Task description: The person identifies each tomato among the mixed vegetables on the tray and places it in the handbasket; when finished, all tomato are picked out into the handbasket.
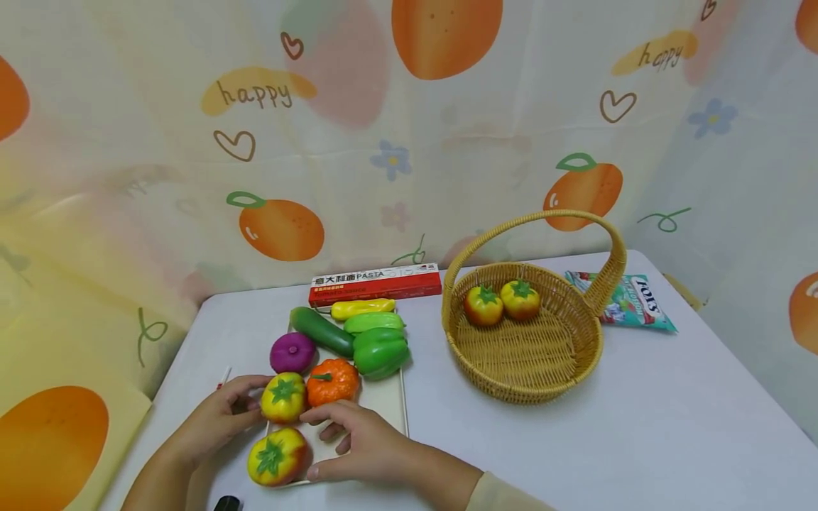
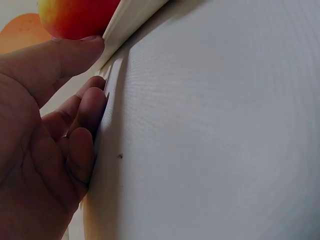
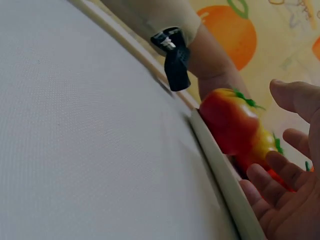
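Note:
My left hand [image 1: 220, 419] is at the tray's left edge, its thumb and index finger right at the side of a yellow-and-red toy tomato [image 1: 284, 397]. In the left wrist view its thumb reaches the underside of a tomato [image 2: 80, 17], with the other fingers bent along the tray wall. My right hand [image 1: 367, 443] hovers over the front of the cream tray [image 1: 387, 404], fingers spread and loosely bent, holding nothing. A second toy tomato [image 1: 278, 456] sits at the tray's front left corner, just left of the right thumb. Beside the upper tomato lies an orange toy pumpkin [image 1: 333, 382].
Farther back on the tray are a purple onion [image 1: 292, 353], a cucumber [image 1: 322, 332], a green pepper [image 1: 380, 353] and a yellow chili [image 1: 363, 308]. Behind stands a pasta box [image 1: 375, 284]. To the right, a wicker basket [image 1: 524, 394] holds two tomatoes, near a snack bag [image 1: 629, 305].

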Tool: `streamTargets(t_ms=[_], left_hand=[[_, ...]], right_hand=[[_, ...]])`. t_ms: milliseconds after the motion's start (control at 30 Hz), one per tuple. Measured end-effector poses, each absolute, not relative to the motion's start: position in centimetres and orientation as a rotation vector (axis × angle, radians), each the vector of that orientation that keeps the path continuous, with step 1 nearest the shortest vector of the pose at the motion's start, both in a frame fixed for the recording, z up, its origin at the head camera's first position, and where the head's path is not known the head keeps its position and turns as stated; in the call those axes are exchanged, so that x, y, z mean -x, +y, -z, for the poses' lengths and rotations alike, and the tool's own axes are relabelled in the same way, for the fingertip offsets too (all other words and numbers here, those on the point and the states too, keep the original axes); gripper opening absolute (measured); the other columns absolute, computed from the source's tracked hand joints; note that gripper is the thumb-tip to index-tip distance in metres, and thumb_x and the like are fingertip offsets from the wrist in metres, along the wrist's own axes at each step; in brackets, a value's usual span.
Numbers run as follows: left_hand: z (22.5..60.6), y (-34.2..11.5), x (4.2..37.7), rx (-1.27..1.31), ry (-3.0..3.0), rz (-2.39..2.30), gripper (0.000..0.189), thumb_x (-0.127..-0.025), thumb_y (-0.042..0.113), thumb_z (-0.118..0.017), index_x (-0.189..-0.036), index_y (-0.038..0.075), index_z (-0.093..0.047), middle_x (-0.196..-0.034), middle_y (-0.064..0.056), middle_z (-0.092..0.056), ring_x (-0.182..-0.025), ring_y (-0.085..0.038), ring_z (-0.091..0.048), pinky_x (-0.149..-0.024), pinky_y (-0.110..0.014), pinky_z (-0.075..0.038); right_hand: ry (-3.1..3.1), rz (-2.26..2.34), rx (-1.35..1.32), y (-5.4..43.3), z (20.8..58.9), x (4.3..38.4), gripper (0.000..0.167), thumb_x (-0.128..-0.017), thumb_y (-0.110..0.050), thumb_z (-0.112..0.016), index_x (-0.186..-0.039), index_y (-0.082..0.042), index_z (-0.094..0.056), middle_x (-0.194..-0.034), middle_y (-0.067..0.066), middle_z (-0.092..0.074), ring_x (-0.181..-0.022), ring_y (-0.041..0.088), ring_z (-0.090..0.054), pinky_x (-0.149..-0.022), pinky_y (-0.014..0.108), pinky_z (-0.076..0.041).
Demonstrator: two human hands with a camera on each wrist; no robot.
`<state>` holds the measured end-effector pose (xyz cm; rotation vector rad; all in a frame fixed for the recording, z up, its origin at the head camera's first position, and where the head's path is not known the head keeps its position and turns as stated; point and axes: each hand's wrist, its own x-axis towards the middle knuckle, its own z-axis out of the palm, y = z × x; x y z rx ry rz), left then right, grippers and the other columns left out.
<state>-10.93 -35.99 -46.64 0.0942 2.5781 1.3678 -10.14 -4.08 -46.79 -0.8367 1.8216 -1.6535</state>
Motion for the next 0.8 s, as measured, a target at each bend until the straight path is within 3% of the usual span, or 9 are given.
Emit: streamTargets(t_ms=[567, 800], left_hand=[[46.6, -36.0, 11.2, -0.078, 2.563, -1.401, 0.054, -0.093, 0.002, -0.079, -0.143, 0.001, -0.061, -0.125, -0.014, -0.058, -0.093, -0.021, -0.056, -0.076, -0.027, -0.052], [46.6, -36.0, 11.1, 0.009, 2.541, -1.37, 0.056, -0.093, 0.004, -0.08, -0.145, 0.001, -0.06, -0.11, -0.012, -0.058, -0.094, -0.023, -0.055, -0.077, -0.026, -0.051]], right_hand=[[2.044, 1.511, 0.891, -5.7, 46.9, 9.2, 0.062, -0.089, -0.031, -0.09, -0.145, -0.03, -0.062, -0.128, -0.018, -0.057, -0.104, -0.007, -0.058, -0.082, 0.019, -0.051], [2.148, 1.422, 0.877, -6.7, 47.0, 8.8, 0.069, -0.087, -0.04, -0.09, -0.148, -0.033, -0.058, -0.122, -0.019, -0.054, -0.1, -0.007, -0.055, -0.083, 0.017, -0.049]])
